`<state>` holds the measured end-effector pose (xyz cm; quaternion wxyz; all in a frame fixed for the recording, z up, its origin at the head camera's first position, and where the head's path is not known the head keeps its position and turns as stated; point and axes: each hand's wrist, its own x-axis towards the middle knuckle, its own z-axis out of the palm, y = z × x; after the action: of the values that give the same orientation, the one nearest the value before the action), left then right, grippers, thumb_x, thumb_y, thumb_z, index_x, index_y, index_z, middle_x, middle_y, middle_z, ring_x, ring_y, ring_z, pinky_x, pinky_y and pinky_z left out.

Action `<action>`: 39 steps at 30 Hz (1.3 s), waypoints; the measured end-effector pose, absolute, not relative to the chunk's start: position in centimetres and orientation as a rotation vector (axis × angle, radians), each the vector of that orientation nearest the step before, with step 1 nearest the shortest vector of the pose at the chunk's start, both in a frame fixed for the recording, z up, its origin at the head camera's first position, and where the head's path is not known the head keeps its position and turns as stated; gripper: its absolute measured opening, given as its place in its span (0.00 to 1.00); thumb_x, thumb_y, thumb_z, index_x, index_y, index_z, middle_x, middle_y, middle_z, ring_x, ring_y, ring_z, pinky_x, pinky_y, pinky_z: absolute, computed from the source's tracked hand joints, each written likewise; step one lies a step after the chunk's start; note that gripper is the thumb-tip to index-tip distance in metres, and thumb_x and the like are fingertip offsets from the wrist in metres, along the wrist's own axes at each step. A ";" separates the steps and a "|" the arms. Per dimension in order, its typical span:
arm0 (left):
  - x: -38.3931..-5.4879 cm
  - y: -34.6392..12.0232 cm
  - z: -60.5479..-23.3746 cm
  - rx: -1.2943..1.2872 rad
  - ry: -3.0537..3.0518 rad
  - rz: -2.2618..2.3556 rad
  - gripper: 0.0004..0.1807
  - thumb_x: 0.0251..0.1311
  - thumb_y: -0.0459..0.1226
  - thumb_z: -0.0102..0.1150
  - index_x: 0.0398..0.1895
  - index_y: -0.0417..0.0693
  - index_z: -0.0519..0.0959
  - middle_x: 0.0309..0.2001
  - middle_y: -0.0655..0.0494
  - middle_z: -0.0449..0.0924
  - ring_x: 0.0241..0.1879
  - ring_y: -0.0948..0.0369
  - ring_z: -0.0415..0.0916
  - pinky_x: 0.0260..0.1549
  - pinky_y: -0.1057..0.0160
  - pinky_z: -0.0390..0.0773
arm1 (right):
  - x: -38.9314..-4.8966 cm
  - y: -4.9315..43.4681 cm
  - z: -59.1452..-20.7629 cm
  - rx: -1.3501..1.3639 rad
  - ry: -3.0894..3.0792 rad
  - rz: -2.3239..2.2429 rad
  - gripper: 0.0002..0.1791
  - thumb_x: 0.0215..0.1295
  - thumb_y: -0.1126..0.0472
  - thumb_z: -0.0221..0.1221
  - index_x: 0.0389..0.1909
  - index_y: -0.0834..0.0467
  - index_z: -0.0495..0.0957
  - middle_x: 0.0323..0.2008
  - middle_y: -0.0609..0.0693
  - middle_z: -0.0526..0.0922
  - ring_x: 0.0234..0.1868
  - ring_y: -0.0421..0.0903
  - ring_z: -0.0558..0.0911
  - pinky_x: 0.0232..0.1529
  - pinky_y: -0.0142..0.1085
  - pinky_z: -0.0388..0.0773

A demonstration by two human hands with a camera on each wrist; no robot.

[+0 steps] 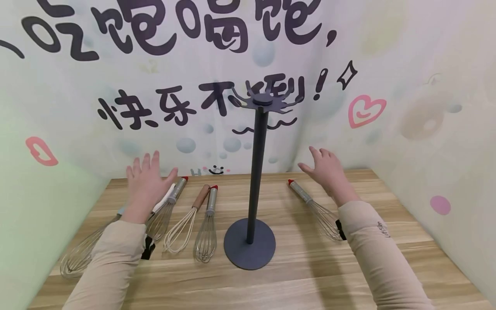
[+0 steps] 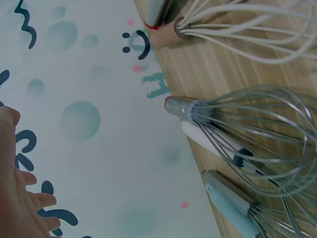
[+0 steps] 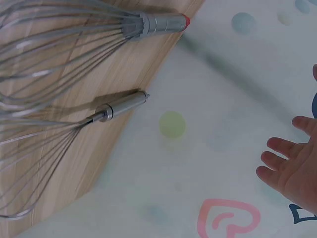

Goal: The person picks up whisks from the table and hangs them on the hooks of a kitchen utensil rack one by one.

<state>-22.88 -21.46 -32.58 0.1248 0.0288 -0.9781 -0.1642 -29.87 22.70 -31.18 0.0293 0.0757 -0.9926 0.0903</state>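
Note:
My left hand hovers with spread fingers over the whisks at the left and holds nothing. Around it lie a metal whisk with a red tip, a wooden-handled whisk with white wires and another red-tipped metal whisk. The left wrist view also shows a white-handled whisk and a light-blue-handled one. Raised at the right, my right hand has its fingers apart, empty, near a red-tipped whisk. A second, plain metal whisk shows beside it in the right wrist view.
Between my hands stands a dark grey rack with a round base and a crown of upturned hooks. The wooden table meets a printed backdrop behind and at both sides.

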 end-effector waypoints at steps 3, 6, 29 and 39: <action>-22.8 -20.7 -32.3 0.050 -2.817 -0.504 0.42 0.68 0.57 0.38 0.73 0.34 0.49 0.70 0.27 0.50 0.70 0.31 0.42 0.68 0.30 0.41 | -29.9 22.4 -31.4 0.228 -3.077 0.328 0.42 0.69 0.41 0.47 0.73 0.63 0.49 0.68 0.72 0.57 0.68 0.70 0.58 0.70 0.60 0.57; -22.7 -19.9 -32.1 -0.002 -2.770 -0.533 0.40 0.68 0.54 0.40 0.71 0.33 0.53 0.68 0.28 0.56 0.69 0.32 0.47 0.68 0.32 0.45 | -29.9 22.2 -31.8 0.233 -3.084 0.327 0.41 0.69 0.42 0.47 0.73 0.65 0.50 0.67 0.73 0.58 0.67 0.70 0.59 0.68 0.61 0.60; -20.9 -12.4 -31.8 -0.285 -2.469 -1.048 0.25 0.69 0.45 0.48 0.62 0.39 0.70 0.55 0.41 0.78 0.59 0.46 0.72 0.60 0.46 0.71 | -29.9 22.2 -36.2 0.199 -3.032 1.069 0.36 0.71 0.52 0.51 0.71 0.68 0.51 0.66 0.73 0.62 0.67 0.67 0.63 0.65 0.58 0.65; -19.8 -9.7 -31.8 -0.452 -2.336 -1.425 0.18 0.69 0.38 0.50 0.58 0.39 0.73 0.49 0.42 0.80 0.50 0.50 0.79 0.49 0.51 0.81 | -30.3 23.3 -37.9 0.109 -3.030 1.136 0.34 0.69 0.58 0.51 0.71 0.67 0.53 0.64 0.71 0.65 0.66 0.67 0.65 0.64 0.58 0.67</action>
<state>-19.81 -9.69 -31.76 0.1828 -0.1603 -0.8281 -0.5051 -30.30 23.35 -37.93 -0.0480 0.0337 -0.9347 0.3504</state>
